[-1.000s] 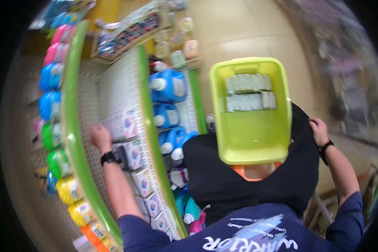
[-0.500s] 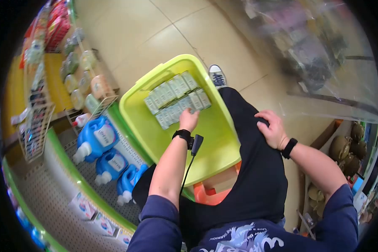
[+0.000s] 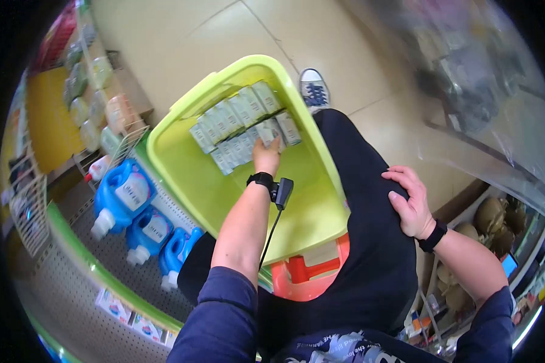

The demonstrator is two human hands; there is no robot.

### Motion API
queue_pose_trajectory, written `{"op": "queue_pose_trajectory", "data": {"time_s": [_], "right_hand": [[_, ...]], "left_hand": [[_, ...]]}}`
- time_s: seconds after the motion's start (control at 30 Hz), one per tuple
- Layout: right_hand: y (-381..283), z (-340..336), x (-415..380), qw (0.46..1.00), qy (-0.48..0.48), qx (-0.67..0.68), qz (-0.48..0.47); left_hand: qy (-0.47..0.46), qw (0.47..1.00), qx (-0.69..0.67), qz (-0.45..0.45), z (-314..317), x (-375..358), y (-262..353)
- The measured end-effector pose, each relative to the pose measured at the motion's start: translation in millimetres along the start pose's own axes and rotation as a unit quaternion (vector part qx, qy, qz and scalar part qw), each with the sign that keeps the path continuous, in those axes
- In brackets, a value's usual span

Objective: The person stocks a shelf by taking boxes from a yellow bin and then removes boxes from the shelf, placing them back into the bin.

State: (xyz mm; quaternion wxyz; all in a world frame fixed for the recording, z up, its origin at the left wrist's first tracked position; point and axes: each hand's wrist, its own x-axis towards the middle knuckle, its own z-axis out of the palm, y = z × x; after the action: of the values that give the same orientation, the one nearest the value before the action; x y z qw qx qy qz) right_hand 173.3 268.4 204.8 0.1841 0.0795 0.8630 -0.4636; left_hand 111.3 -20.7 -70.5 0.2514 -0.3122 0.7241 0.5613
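Note:
A yellow-green plastic bin (image 3: 242, 212) holds two rows of small pale boxes (image 3: 224, 121) at its far end. My left hand (image 3: 266, 156) reaches down into the bin, fingers closed on a small box (image 3: 265, 130) in the nearer row; that box sits a little askew from its neighbours. On that wrist is a black band with a small black device (image 3: 281, 192) and a cable. My right hand (image 3: 410, 199) rests on my dark-trousered knee, fingers stretched out and holding nothing.
Left of the bin, a green-edged shelf holds blue detergent jugs (image 3: 124, 193) and small boxed goods (image 3: 112, 304). A red-orange plastic stool (image 3: 297, 281) stands under the bin's near end. Plastic-covered goods (image 3: 478, 91) stand at upper right, and a rack with brown items (image 3: 490, 218) at right.
The view has shifted slightly. My left hand has closed on a box in the nearer row, which now sits askew. My right hand stays on my knee.

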Motion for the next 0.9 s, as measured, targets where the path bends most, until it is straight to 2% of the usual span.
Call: {"op": "queue_pose_trajectory", "data": {"time_s": [0.07,0.13,0.23,0.27,0.33,0.37,0.4,0.43,0.47,0.5,0.57,0.63,0.67,0.7,0.73,0.77,0.8,0.83,0.87,0.9], "right_hand": [[0.3,4.9,-2.1,1.0,0.014,-0.015,-0.009],[1.8,10.7,-6.5,1.0,0.022,-0.005,-0.012],[10.5,20.8,-12.8,0.999,0.023,0.031,-0.02],[4.5,24.9,-9.2,0.996,0.014,0.087,0.034],[25.0,31.3,-5.7,0.998,0.023,0.053,-0.002],[32.2,32.0,-2.7,0.999,0.022,0.02,-0.033],[35.0,33.5,0.5,0.999,0.013,0.001,-0.041],[34.5,36.1,1.7,0.999,0.013,-0.012,-0.046],[33.9,39.0,3.1,0.998,0.015,-0.027,-0.05],[31.4,29.7,1.8,0.997,0.016,-0.035,-0.064],[34.6,30.2,7.4,0.996,0.037,-0.067,-0.048],[33.0,31.5,9.5,0.993,0.041,-0.091,-0.058],[32.6,29.9,6.1,0.992,0.037,-0.11,-0.056],[27.3,30.0,4.3,0.991,0.037,-0.118,-0.051],[24.0,31.5,2.6,0.99,0.046,-0.125,-0.048],[20.9,32.5,1.6,0.988,0.047,-0.139,-0.045],[15.5,31.9,0.7,0.986,0.046,-0.153,-0.043],[2.9,32.4,-3.5,0.986,0.043,-0.157,-0.028],[4.6,29.4,-1.7,0.985,0.042,-0.168,-0.024],[10.1,30.1,0.3,0.984,0.044,-0.167,-0.034]], "left_hand": [[-0.049,0.992,0.113,0.037,-27.6,-21.6,21.6],[-0.091,0.98,0.101,0.149,-63.5,-53.4,41.4],[0.001,0.944,0.157,0.29,-145.2,-155.3,109.0],[0.022,0.929,0.187,0.318,-179.7,-185.8,129.0],[0.098,0.884,0.212,0.404,-248.4,-254.1,156.5],[0.131,0.881,0.22,0.397,-283.7,-285.4,165.3],[0.201,0.833,0.225,0.464,-319.9,-301.5,160.9],[0.261,0.834,0.177,0.452,-347.5,-329.7,165.6],[0.328,0.819,0.214,0.419,-383.1,-354.4,164.4],[0.367,0.821,0.141,0.414,-420.4,-365.2,155.0],[0.49,0.772,0.115,0.388,-478.1,-387.5,144.2],[0.59,0.738,0.219,0.241,-535.4,-403.5,124.5],[0.586,0.743,0.209,0.248,-557.8,-406.8,114.4],[0.561,0.729,0.375,0.112,-578.8,-407.3,102.9],[0.509,0.68,0.526,-0.028,-601.9,-405.3,89.6],[0.504,0.688,0.522,-0.022,-638.9,-393.5,64.6],[0.576,0.709,0.399,0.075,-682.1,-371.2,30.1],[0.633,0.709,0.264,0.164,-696.3,-354.7,12.9],[0.629,0.716,0.259,0.158,-691.1,-347.3,9.2],[0.599,0.759,0.214,0.138,-682.6,-346.0,14.7]]}}
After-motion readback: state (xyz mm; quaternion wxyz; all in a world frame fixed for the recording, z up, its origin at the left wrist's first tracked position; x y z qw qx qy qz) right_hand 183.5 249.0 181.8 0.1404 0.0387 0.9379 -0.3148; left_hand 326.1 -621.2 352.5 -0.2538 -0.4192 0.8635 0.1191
